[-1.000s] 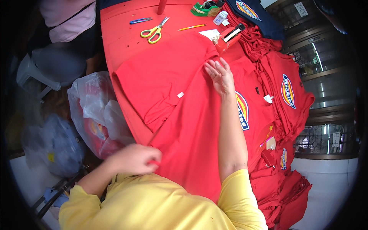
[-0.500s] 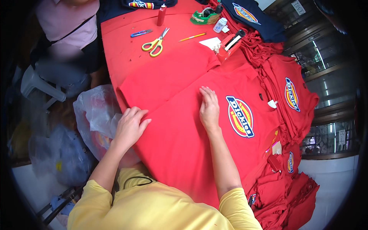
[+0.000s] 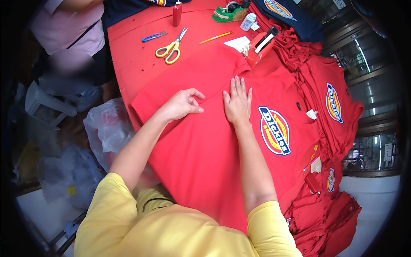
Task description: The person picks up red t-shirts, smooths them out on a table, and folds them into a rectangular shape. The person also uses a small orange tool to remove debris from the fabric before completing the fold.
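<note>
A red shirt (image 3: 201,158) lies spread over the table in front of me, its fabric folded along a slanting edge. On its right part shows a printed logo (image 3: 274,130) in blue, white, yellow and red. My right hand (image 3: 238,103) rests flat on the fabric left of that logo, fingers straight. My left hand (image 3: 184,105) hovers at or touches the fabric by the slanting edge, thumb and fingers apart and slightly bent. Nothing shows in either hand. Beyond the shirt lie scissors (image 3: 171,50) with yellow-and-grey handles, blue thread snips (image 3: 153,37) and a yellow pencil (image 3: 216,37).
A red tape dispenser (image 3: 257,50), a green one (image 3: 227,14), a white bottle (image 3: 248,22) and a red bottle (image 3: 177,15) stand farther back. Stacked red shirts (image 3: 329,90) line the right side. Plastic bags (image 3: 109,124) hang at left; a person (image 3: 70,28) is beyond.
My left hand has moved right and away from me, from the shirt's left edge to the slanting fold. My right hand has slid slightly farther off and flattened. The view has shifted a little.
</note>
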